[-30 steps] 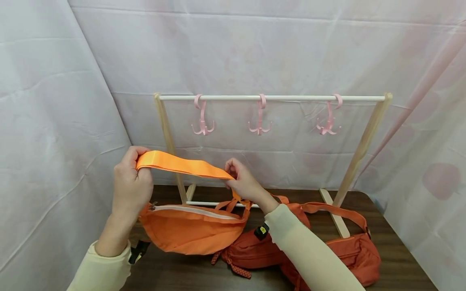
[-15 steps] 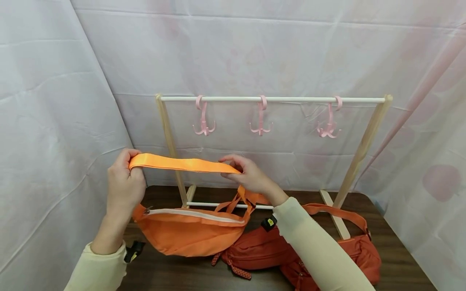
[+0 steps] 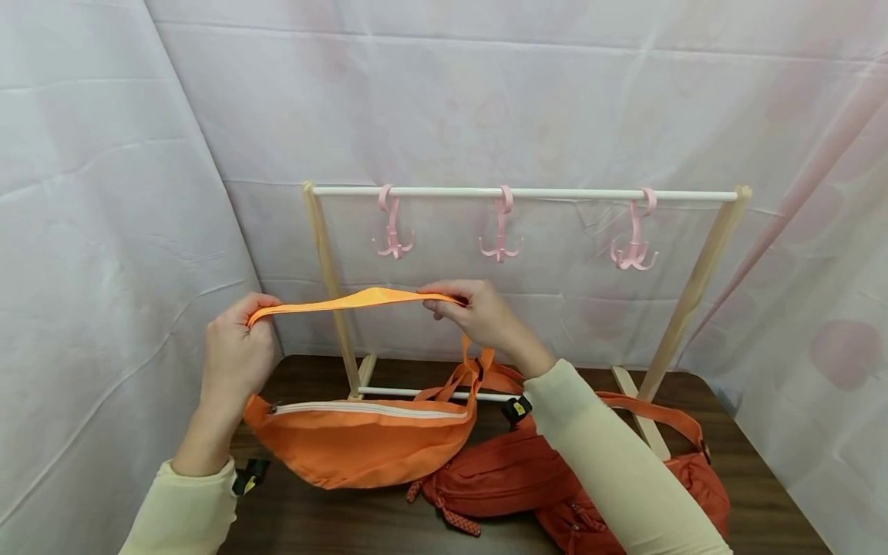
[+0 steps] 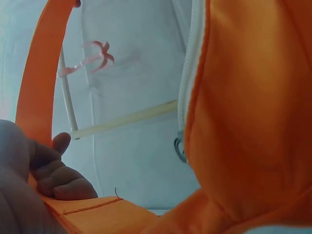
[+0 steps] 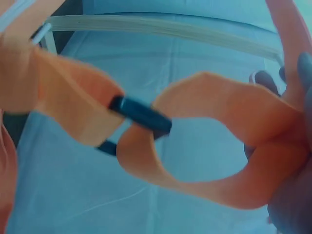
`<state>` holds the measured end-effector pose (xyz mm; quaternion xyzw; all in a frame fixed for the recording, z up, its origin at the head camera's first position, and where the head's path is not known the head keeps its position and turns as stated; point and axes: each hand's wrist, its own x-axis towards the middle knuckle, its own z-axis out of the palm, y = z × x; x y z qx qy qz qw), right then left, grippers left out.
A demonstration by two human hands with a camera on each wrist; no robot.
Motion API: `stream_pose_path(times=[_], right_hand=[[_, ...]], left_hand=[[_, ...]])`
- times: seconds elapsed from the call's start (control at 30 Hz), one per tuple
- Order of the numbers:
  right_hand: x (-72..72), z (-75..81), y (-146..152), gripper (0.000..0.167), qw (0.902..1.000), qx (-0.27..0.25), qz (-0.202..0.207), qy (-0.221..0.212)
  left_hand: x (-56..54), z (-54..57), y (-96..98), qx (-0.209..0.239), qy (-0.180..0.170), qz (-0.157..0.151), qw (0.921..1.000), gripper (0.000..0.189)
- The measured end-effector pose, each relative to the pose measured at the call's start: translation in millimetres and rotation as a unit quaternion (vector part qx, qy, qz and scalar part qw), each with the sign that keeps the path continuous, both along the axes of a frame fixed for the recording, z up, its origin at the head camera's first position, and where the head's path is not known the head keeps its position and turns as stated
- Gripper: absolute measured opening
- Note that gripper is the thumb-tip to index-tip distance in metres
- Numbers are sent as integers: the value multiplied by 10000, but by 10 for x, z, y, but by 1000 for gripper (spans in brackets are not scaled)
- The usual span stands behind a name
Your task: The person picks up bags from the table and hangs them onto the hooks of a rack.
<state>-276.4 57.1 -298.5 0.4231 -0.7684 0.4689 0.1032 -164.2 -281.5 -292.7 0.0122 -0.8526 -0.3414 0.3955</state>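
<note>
In the head view my left hand [image 3: 239,351] grips one end of the orange strap [image 3: 361,299] of a waist bag [image 3: 368,451]. My right hand [image 3: 489,316] pinches the strap's other side between thumb and fingers, so it stretches nearly level between both hands. Below it hangs the orange bag, its white zipper [image 3: 375,409] facing up and looking zipped along its length. The left wrist view has curled fingers [image 4: 63,178] around the strap. Seen from the right wrist, the strap loops through a dark slider buckle [image 5: 139,114] beside the pinching fingers.
Behind the hands stands a wooden rack with a white rod [image 3: 569,193] carrying three pink hooks [image 3: 500,231]. Two rust-red bags [image 3: 506,474] lie on the dark wooden table [image 3: 319,524], partly under my right forearm. White curtains [image 3: 104,231] close off the back and sides.
My right hand has moved up and to the right along the strap, from near its lower bend, and now pinches it higher. The left hand keeps its grip, shifted slightly left.
</note>
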Motion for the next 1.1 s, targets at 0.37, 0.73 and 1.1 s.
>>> stream_pose_path(times=[0.37,0.73,1.1], right_hand=[[86,379,-100,19,9911,438,-811,964],[110,599,-215,24,9811,981,-985,1344],[116,664,-303,23,9754,1118,-1173,1492]], left_hand=[[-3,-24,-24,-237,-550,-277,9978,26],[-46,64,216,-268,-562,-672,9958,42],[-260,232,584,-415,-173,-1278,9908,45]])
